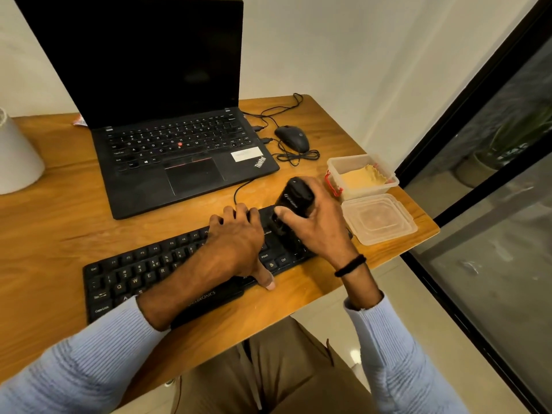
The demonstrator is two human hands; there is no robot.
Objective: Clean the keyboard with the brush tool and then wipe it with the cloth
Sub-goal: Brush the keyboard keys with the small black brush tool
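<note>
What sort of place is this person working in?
Probably a home or small office desk: an open laptop, a wired mouse and a separate keyboard sit on a wooden table.

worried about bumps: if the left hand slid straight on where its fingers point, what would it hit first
The left hand would probably meet the thin black cable beyond the keyboard first, then the laptop, though depth is unclear.

It looks like a work corner at home. A wooden table (59,204) holds a laptop (185,144) and mouse (292,138), beside a glass door (493,204).
</note>
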